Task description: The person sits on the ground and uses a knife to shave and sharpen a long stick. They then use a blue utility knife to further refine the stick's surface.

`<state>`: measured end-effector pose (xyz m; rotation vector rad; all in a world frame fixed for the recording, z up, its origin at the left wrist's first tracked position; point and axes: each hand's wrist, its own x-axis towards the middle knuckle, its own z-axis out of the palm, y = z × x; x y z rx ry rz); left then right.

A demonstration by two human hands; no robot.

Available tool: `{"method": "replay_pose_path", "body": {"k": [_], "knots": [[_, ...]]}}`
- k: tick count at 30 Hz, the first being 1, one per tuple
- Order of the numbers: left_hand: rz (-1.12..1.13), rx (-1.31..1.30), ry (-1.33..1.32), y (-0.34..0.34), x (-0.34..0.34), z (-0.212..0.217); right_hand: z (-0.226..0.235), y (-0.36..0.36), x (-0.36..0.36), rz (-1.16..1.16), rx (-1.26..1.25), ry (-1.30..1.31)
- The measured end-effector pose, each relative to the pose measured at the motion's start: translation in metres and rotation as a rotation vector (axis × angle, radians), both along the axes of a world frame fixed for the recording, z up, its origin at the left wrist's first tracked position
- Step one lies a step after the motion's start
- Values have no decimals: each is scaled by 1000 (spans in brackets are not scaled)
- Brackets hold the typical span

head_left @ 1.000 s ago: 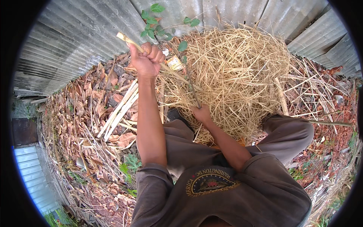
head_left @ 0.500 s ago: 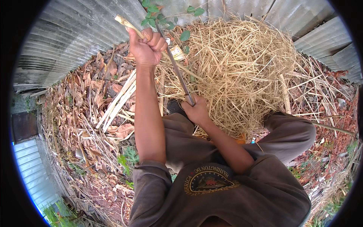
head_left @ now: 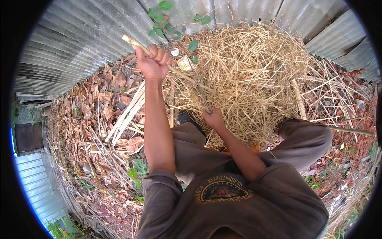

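The left hand (head_left: 153, 61), fisted around a pale bamboo strip (head_left: 137, 43), is drawing back slightly while the right hand (head_left: 214, 118), clenched on a dark blade (head_left: 201, 93), is shaving strands onto the straw pile (head_left: 254, 75) beyond.

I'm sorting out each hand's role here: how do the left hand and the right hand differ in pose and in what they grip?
The left hand is stretched far forward on a straight arm, fist clenched around a pale stick. The right hand sits close to the knees on a bent arm, gripping a thin dark blade that points up into the straw pile. Both are closed tight around something.
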<state>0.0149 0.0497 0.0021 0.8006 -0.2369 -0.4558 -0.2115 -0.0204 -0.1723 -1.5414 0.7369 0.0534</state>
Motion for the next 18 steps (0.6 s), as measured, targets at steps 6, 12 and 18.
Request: {"method": "replay_pose_path", "body": {"k": [6,12,18], "knots": [[4,28,14,-8,-7,6,22,10,1,-41,-173,-216],[39,9,30,-5,0,2,6,-7,5,-35,-98,-17],[-42,-21,-38,-5,5,4,-26,1,0,-99,-46,28]]}}
